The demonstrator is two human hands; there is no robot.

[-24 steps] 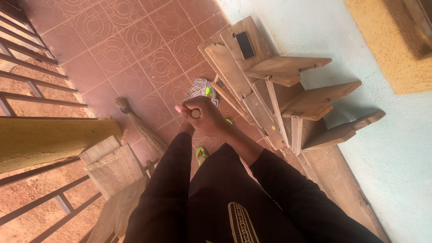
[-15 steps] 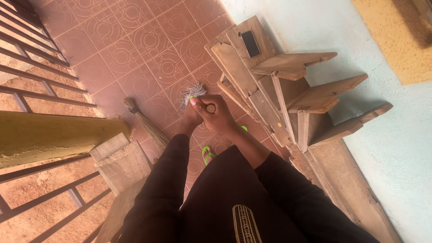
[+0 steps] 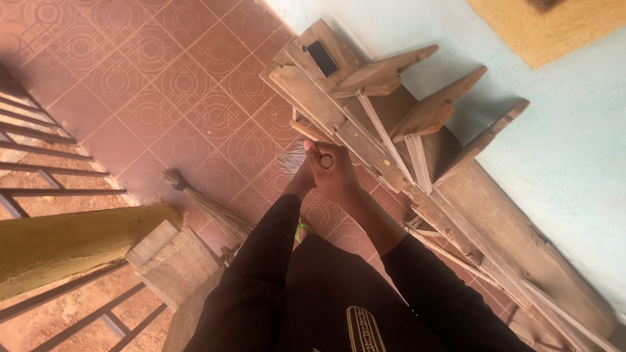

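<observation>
- Biggest thing around is the stack of wooden benches (image 3: 391, 124) leaning along the pale wall (image 3: 554, 169), with a small dark phone-like slab (image 3: 322, 58) lying on the top board.
- The patterned red tile floor (image 3: 163, 91) runs from there over to a metal railing (image 3: 39, 163) on the other side.
- A second broom (image 3: 208, 208) of dry straw lies flat on the tiles near a rough wooden block (image 3: 173, 261).
- The broom in hand is a bundle of thin sticks: its round butt end (image 3: 325, 161) pokes up out of the grip and the frayed bristle end (image 3: 292, 158) fans out just beside the bench leg.
- Right hand (image 3: 336, 173) is wrapped tight round the top of the bundle, fingers closed on it.
- Left hand (image 3: 301, 177) is tucked under and mostly hidden, so honestly can't tell how it grips.
- Risk, I'd guess: the bristles are right up against the bench legs, so a swing could snag them, and a knock might shake that dark slab off the board.
</observation>
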